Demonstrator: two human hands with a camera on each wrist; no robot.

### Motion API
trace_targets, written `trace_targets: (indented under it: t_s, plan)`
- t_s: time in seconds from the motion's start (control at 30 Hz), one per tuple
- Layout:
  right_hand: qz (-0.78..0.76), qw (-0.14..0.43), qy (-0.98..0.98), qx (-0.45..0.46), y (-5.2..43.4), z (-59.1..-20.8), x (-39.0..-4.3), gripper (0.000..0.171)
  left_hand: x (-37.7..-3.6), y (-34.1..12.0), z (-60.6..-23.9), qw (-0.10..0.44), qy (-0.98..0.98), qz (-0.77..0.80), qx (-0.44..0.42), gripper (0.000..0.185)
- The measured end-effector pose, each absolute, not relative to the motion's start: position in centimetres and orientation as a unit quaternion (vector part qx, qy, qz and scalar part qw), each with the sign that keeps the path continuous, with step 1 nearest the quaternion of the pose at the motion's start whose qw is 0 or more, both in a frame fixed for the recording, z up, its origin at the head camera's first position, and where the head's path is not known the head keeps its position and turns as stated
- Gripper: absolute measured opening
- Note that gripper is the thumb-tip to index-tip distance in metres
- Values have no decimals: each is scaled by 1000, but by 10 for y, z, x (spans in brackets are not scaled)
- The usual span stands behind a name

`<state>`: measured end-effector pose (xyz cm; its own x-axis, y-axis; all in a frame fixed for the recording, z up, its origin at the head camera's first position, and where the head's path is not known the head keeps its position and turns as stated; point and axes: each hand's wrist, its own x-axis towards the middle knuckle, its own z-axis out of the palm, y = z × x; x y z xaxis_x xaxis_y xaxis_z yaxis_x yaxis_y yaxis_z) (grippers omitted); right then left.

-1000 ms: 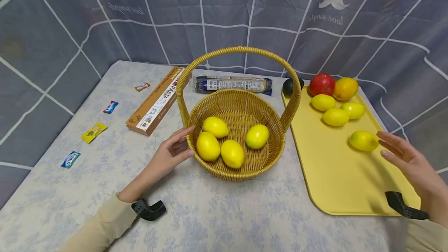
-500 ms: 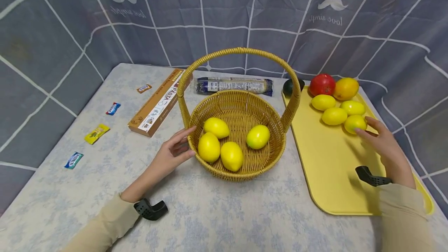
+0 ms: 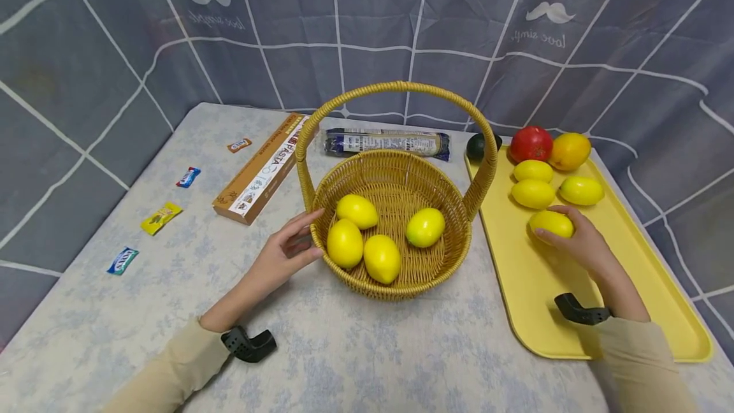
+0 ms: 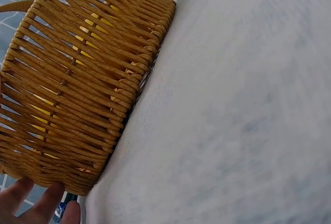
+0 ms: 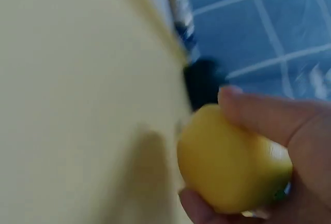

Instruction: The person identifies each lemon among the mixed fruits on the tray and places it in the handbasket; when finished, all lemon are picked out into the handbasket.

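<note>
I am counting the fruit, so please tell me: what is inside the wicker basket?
Four lemons lie inside the basket: three grouped at the left, one apart on the right. Whatever is directly beneath them is hidden.

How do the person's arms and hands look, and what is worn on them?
The left sleeve and right sleeve are long and plain beige. There is a curved black left wristband with small dots, and a similar right wristband. The left hand and right hand wear no gloves.
</note>
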<state>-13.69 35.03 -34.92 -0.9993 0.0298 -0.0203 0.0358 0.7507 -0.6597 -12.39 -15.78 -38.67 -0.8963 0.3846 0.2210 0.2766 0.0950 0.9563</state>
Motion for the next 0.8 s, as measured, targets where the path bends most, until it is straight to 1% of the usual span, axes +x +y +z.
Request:
trace_targets:
  t_s: [0.1, 0.2, 0.3, 0.37, 0.43, 0.53, 0.63, 0.8]
  plan:
    - [-387, 20, 921, -39, 326, -325, -122, 54, -125, -159, -385, 40, 740, 632, 225, 58]
    - [-434, 36, 891, -128, 295, -298, -116, 49, -124, -160, -383, 38, 743, 630, 224, 58]
    - [-489, 100, 837, -226, 261, -286, -121, 48, -123, -160, -384, 37, 745, 628, 223, 58]
    - [-501, 156, 805, -277, 240, -287, -129, 47, -123, -160, -385, 37, 744, 628, 224, 58]
    - [-485, 214, 790, -308, 222, -290, -136, 46, -123, -158, -386, 37, 742, 629, 227, 57]
    - [-418, 268, 791, -357, 200, -297, -144, 49, -123, -156, -388, 38, 738, 633, 232, 56]
    - [-352, 291, 793, -405, 186, -302, -149, 51, -123, -156, -389, 37, 737, 634, 233, 56]
    - [-319, 295, 783, -445, 168, -308, -153, 51, -124, -158, -388, 35, 740, 631, 232, 56]
